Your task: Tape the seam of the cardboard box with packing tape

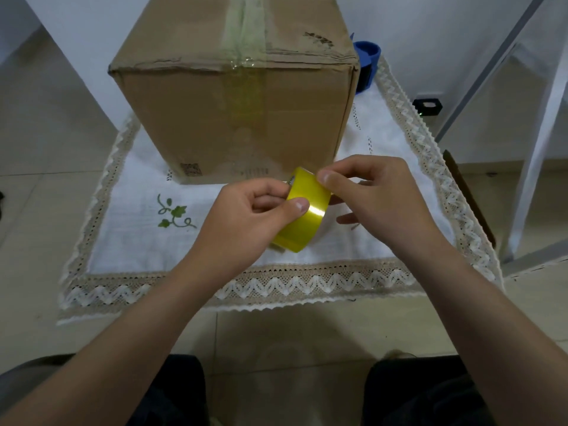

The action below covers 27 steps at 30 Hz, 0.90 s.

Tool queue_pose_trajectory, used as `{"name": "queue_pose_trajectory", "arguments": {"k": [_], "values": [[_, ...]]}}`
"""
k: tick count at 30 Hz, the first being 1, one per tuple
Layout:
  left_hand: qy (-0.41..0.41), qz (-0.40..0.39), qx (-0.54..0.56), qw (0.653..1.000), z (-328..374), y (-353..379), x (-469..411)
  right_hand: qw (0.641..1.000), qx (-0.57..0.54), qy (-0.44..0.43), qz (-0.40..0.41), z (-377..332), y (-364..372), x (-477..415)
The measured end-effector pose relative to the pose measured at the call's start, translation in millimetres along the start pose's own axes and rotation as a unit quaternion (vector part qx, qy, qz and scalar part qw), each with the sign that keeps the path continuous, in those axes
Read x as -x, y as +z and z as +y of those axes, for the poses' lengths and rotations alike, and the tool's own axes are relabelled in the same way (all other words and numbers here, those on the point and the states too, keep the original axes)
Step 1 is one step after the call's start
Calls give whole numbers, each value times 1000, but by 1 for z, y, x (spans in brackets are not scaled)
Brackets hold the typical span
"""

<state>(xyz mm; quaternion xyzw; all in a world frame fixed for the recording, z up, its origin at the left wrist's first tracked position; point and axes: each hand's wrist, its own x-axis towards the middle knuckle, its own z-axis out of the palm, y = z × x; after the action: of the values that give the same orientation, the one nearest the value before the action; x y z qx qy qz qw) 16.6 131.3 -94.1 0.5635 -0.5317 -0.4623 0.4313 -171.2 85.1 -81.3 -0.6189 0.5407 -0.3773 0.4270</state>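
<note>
Cardboard box [236,118] stands on the far half of a lace-edged white cloth [129,241] covering the surface, its top seam taped. Left hand [246,222] closes thumb and fingers around a yellow packing tape roll [304,213] above the cloth's near middle. Right hand [378,198] pinches the roll's upper rim. Blue tape dispenser [367,66] sits behind the box's right corner.

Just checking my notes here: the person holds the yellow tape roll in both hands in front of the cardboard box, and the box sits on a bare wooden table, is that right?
Not quite. The head view shows the cardboard box sitting on a white cloth with a lace border, not bare wood. The rest holds: left hand and right hand both hold the yellow tape roll in front of the box.
</note>
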Motion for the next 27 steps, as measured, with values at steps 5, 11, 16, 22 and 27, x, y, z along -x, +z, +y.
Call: {"name": "queue_pose_trajectory", "arguments": {"k": [5, 11, 16, 22, 27], "values": [[0, 13, -27, 1000, -3, -6, 5, 999, 8, 11, -34, 2, 3, -4], [-34, 13, -15, 999, 0, -1, 0, 998, 39, -47, -28, 1, 6, -12], [-57, -16, -35, 998, 6, 2, -1, 992, 77, -99, -10, 0, 11, -12], [-70, 4, -26, 997, 12, 8, -1, 957, 194, -208, 49, 8, 20, -11], [-59, 14, -36, 997, 18, 12, -1, 933, 227, -266, 83, 13, 22, -6]]}}
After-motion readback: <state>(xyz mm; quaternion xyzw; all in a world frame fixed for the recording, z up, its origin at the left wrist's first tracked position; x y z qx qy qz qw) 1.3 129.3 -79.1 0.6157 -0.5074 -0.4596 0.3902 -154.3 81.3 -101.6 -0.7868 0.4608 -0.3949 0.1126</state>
